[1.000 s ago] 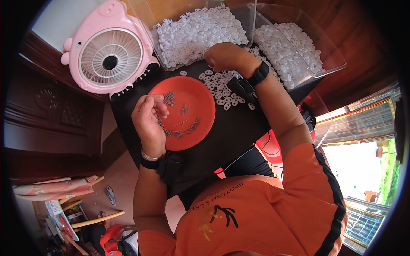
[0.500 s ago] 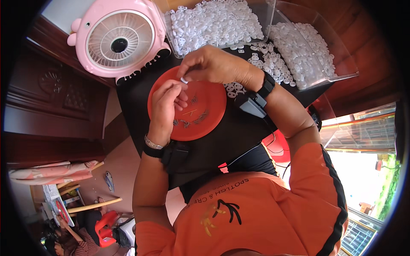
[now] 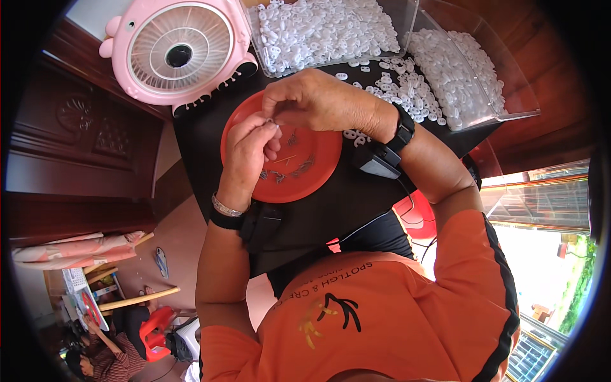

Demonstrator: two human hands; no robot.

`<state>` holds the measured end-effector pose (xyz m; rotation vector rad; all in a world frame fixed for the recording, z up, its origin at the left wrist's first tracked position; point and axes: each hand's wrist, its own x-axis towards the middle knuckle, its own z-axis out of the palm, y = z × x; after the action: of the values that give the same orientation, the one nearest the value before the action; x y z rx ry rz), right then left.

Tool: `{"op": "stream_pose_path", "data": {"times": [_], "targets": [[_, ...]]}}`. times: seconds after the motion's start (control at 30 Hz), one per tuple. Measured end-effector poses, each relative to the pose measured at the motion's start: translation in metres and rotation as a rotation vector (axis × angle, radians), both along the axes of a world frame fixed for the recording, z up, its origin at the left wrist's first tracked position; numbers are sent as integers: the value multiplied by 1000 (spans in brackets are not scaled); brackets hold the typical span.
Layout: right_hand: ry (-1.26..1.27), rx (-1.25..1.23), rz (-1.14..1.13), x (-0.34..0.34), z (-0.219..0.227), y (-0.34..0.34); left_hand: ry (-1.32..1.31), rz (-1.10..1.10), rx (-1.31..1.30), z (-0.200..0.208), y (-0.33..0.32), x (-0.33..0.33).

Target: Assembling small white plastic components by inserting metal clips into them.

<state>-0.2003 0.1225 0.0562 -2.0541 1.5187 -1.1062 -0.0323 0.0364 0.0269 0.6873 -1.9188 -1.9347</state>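
Both my hands meet above a round red plate (image 3: 326, 159), fingertips almost touching. My left hand (image 3: 245, 156) is closed in a pinch on a small white plastic piece (image 3: 276, 125), mostly covered by the fingers. From the right, my right hand (image 3: 312, 102) comes in with thumb and forefinger pinched at the same spot; whatever is between them is too small and hidden to name. Small grey metal pins (image 3: 303, 167) lie in little clusters on the plate, beside a thin yellowish stick (image 3: 287, 159).
Behind the plate stands a clear box of white oval pieces with holes (image 3: 324, 35); another clear bin (image 3: 519, 116) holds more at right. Loose white pieces (image 3: 414, 92) lie on the black table (image 3: 299, 229). A pink fan (image 3: 179, 56) stands back left. A person (image 3: 118, 350) sits lower left.
My right fingers have come closer to my left fingertips, and the white piece, plainer before, is now mostly covered. The view has shifted slightly.
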Motion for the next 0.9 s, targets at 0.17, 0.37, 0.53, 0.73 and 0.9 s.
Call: {"op": "stream_pose_path", "data": {"times": [0.17,0.37,0.53,0.73,0.9], "targets": [[108,-47,-28,-10,-1,1,74,37,-52,4,-4,4],[579,116,-7,-5,-23,-3,108,57,-40,3,-6,4],[714,107,-46,4,-30,-6,116,76,-37,4,-5,3],[586,85,-43,3,-34,-7,140,88,-3,5,-1,3],[181,97,-88,-4,-19,-10,160,86,22,6,0,3]]}}
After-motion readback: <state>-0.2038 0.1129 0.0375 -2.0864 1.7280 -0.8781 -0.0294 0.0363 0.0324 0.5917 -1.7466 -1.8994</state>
